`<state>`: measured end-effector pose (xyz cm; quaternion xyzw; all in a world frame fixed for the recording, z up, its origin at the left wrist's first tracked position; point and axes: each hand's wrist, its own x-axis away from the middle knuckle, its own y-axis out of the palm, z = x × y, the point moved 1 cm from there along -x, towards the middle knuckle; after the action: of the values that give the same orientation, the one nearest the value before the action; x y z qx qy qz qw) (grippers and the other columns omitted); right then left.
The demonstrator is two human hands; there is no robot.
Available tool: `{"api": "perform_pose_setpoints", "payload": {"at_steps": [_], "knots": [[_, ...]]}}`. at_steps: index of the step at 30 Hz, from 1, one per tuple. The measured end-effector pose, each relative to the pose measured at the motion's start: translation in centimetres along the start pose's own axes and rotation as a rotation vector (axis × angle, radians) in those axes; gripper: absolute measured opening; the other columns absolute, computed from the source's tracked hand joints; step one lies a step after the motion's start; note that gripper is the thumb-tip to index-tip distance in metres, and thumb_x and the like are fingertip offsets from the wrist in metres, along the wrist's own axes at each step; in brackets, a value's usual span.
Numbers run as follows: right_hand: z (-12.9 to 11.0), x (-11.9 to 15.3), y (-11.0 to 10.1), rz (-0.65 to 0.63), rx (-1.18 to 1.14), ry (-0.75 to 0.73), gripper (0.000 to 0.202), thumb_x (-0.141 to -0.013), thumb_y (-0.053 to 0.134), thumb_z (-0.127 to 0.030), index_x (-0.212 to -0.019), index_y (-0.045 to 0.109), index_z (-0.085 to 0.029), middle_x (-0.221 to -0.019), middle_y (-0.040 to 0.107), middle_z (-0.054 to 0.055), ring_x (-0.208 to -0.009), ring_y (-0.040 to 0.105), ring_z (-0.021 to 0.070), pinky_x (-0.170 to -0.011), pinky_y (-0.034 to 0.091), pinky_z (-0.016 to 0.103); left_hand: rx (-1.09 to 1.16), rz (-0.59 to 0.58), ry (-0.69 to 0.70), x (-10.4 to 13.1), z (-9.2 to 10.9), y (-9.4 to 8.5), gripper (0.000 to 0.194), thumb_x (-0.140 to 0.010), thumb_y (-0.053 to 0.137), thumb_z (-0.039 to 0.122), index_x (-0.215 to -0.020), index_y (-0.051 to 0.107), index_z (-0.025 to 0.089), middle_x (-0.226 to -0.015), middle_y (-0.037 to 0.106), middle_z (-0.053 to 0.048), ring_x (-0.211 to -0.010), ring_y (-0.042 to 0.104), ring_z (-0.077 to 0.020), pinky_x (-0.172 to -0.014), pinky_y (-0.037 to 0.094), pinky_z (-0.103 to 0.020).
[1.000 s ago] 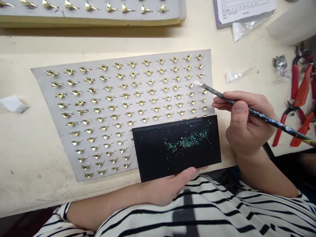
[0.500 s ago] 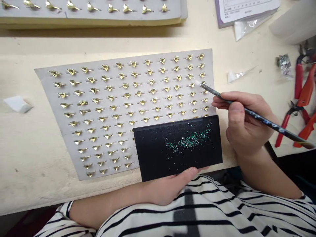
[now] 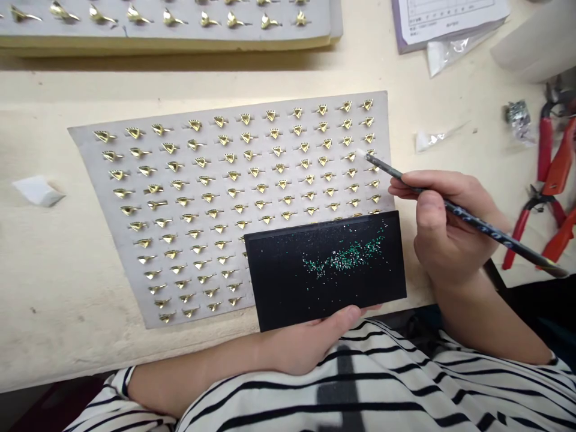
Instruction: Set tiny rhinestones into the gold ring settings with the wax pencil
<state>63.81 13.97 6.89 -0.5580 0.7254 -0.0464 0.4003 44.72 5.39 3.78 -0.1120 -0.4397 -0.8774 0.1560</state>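
With hands apart, gripping one black tray in left hand, pinching one brush in right hand, keeping the tip beside the same ring as before, on one card beyond left hand, with two pliers right of right hand.

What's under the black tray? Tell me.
The grey sheet with its gold rings runs beneath the black tray; any rings covered there can't be seen. The left hand, partly covered, holds its lower edge.
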Motion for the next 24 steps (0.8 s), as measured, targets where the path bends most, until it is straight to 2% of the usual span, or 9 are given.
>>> {"api": "perform_pose_setpoints", "payload": {"at_steps": [3,10,14,19,24], "knots": [[0.06,-0.02,-0.15,-0.032,0.026,-0.011,0.023,-0.084,0.056,-0.018,-0.101,0.071,-0.024,-0.088,0.073,-0.001,-0.078,0.071,0.0131,-0.071,0.058,0.034,0.016,0.012,-0.017,0.0,-0.04,0.02,0.06,-0.102,0.022,0.057,-0.151,0.038,0.028,-0.155,0.048,0.005,-0.15,0.032,-0.0201,-0.128,0.012,-0.033],[-0.28,-0.02,-0.46,-0.087,0.031,0.004,0.025,-0.085,0.054,-0.016,-0.103,0.071,-0.023,-0.092,0.073,0.001,-0.083,0.07,0.0173,-0.078,0.057,0.04,0.005,0.006,-0.017,0.11,0.09,-0.01,0.06,-0.101,0.021,0.057,-0.151,0.039,0.028,-0.157,0.045,0.006,-0.151,0.03,-0.0187,-0.128,0.011,-0.032],[-0.3,-0.03,-0.71,-0.124,0.059,0.009,0.026,-0.086,0.053,-0.017,-0.106,0.07,-0.025,-0.093,0.072,0.001,-0.086,0.07,0.0174,-0.081,0.057,0.041,-0.009,0.019,0.005,0.13,0.37,0.06,0.059,-0.102,0.021,0.056,-0.152,0.036,0.028,-0.159,0.042,0.006,-0.152,0.027,-0.0195,-0.128,0.008,-0.033],[-0.08,-0.06,-0.77,-0.132,0.055,-0.008,0.028,-0.084,0.054,-0.016,-0.106,0.07,-0.025,-0.094,0.073,0.001,-0.087,0.069,0.0167,-0.081,0.057,0.041,0.005,-0.019,0.014,0.01,0.38,0.05,0.062,-0.102,0.018,0.055,-0.154,0.031,0.025,-0.161,0.039,0.004,-0.154,0.022,-0.0205,-0.129,0.006,-0.034],[0.07,-0.09,-0.71,-0.132,0.049,-0.016,0.029,-0.083,0.055,-0.015,-0.106,0.07,-0.025,-0.094,0.072,0.001,-0.088,0.069,0.0169,-0.082,0.057,0.041,-0.052,-0.003,0.03,0.04,0.24,-0.05,0.059,-0.103,0.018,0.053,-0.152,0.037,0.027,-0.16,0.04,0.006,-0.154,0.021,-0.0209,-0.128,0.006,-0.034]]}}
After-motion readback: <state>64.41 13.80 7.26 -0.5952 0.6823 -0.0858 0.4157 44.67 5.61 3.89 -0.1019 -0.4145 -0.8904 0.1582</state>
